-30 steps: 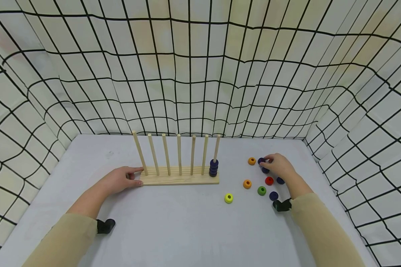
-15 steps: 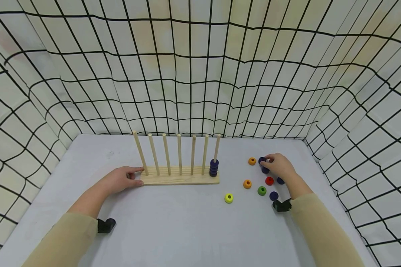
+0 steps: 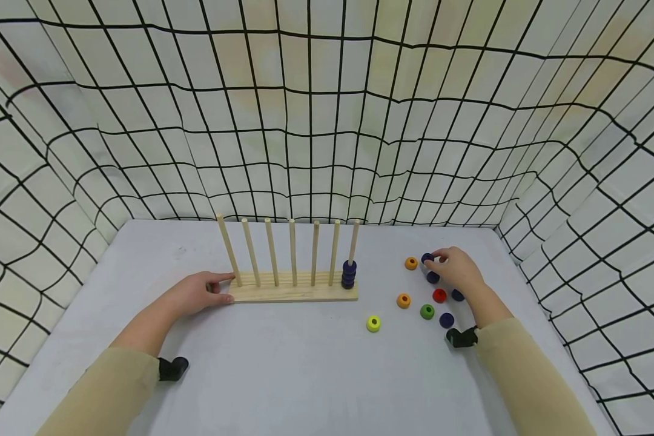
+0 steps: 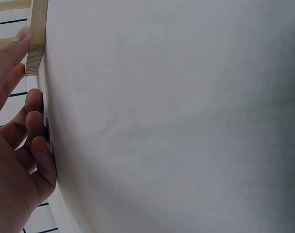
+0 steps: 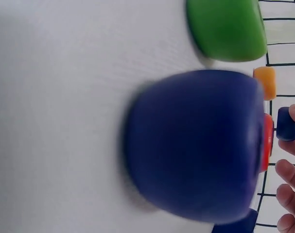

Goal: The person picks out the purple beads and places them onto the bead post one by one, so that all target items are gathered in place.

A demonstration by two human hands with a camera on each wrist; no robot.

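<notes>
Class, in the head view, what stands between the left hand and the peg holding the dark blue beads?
Six bare pegs, in a row on the wooden base, stand between the left hand and the beaded peg; the head view shows this.

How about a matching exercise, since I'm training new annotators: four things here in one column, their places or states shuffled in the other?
Column 1
1. left hand
2. right hand
3. rack
4. yellow bead

Column 2
A. has stacked beads on just one peg
B. is the leftmost of the loose beads
C. pinches a dark blue bead
D. holds one end of the rack

Pairs: 1-D, 2-C, 3-A, 4-B
</notes>
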